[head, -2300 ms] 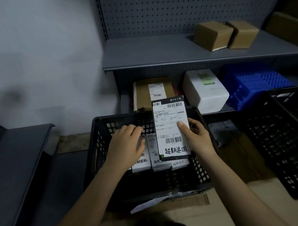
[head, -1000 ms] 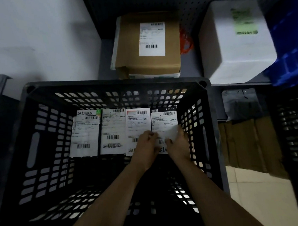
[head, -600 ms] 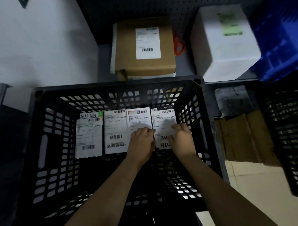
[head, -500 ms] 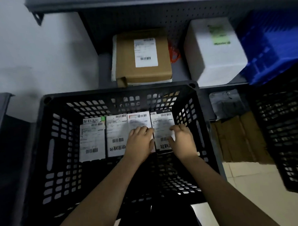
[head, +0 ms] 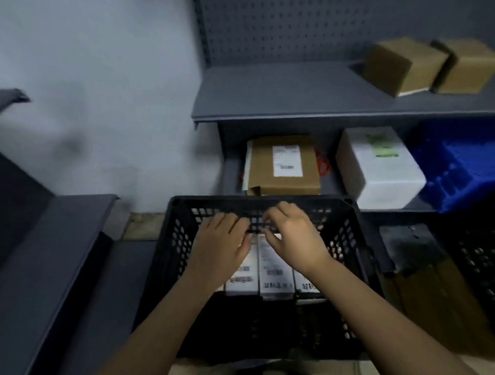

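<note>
Your left hand [head: 220,246] and right hand [head: 295,236] hover over the labelled boxes [head: 274,271], fingers loosely bent, gripping nothing. A careless brush could knock the tight row askew. The boxes lie label-up on the floor of the black crate [head: 312,198], with their long axes running near-to-far and the handwritten ends nearest you.
</note>
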Demonstrator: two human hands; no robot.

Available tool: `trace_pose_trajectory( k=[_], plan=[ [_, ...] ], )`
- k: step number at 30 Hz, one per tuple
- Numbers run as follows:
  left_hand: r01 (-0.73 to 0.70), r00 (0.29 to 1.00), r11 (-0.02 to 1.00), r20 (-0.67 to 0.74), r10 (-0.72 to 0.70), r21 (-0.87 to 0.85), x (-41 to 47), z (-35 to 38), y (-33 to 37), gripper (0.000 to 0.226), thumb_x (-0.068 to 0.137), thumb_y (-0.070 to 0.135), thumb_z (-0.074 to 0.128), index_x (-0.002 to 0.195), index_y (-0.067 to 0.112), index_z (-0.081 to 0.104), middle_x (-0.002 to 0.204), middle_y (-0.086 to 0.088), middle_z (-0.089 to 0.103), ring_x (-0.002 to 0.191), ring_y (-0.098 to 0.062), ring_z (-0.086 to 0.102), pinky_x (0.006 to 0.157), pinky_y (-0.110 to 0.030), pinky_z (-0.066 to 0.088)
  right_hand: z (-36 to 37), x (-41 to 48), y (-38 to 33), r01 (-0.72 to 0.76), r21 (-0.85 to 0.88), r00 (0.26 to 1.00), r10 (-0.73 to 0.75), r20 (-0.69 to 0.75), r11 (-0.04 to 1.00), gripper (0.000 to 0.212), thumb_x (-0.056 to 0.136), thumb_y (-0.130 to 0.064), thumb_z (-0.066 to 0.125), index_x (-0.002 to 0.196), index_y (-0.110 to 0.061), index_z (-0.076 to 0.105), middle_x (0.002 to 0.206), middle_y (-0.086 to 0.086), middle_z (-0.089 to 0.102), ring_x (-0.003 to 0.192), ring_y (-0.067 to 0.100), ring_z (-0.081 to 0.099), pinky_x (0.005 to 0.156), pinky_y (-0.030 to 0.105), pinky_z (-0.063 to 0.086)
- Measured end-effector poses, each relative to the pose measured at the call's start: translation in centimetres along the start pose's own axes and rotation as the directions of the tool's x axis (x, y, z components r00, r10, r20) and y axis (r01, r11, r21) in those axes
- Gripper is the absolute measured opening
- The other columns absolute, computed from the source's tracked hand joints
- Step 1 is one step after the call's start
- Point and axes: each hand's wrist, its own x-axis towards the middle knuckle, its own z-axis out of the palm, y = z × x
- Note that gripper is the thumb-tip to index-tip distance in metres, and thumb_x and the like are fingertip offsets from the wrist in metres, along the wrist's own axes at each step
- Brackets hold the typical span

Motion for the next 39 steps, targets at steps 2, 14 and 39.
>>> trace_pose_trajectory(
  k=[2, 14, 39],
  plan=[
    [0.082, 0.996, 0.995, -0.044, -0.080, 0.056, -1.2, -2.6, -0.7, 0.019, 0.087, 0.027, 0.056, 0.096, 0.013, 0.066, 0.085, -0.004, 0.061, 0.080, -0.027, 0.057, 0.068, -0.039, 0.047, -0.4, 1.4, -2.2, 0.109, 0.055, 0.994, -0.110, 0.015, 0.993, 0.017, 0.087, -0.018, 0.066, 0.102, -0.013, 0.061, 0.099, 0.006, 0.056, 0.092, 0.028, 0.053, 0.080, 0.039, 0.047],
    [0.675, 0.723, 0.595, -0.230, -0.651, 0.436, -17.5, -18.5, 5.2, 0.023, 0.090, 0.029, 0.055, 0.103, 0.013, 0.063, 0.093, -0.005, 0.060, 0.085, -0.027, 0.055, 0.075, -0.037, 0.041, -1.4, -1.5, -18.9, 0.673, 0.412, 0.682, -0.731, -0.025, 0.614, 0.018, 0.085, -0.016, 0.069, 0.101, -0.014, 0.062, 0.099, 0.004, 0.057, 0.092, 0.025, 0.054, 0.078, 0.037, 0.047],
    [0.812, 0.287, -0.219, -0.697, -0.657, 0.541, -52.4, -45.6, 28.3, 0.028, 0.087, 0.025, 0.061, 0.110, 0.010, 0.063, 0.101, -0.005, 0.063, 0.091, -0.027, 0.059, 0.074, -0.037, 0.045, -10.1, -35.8, -54.2, 0.793, 0.602, 0.020, -0.983, -0.180, -0.094, 0.033, 0.091, -0.022, 0.063, 0.123, -0.020, 0.057, 0.120, -0.002, 0.053, 0.113, 0.018, 0.048, 0.101, 0.036, 0.040]
  ],
)
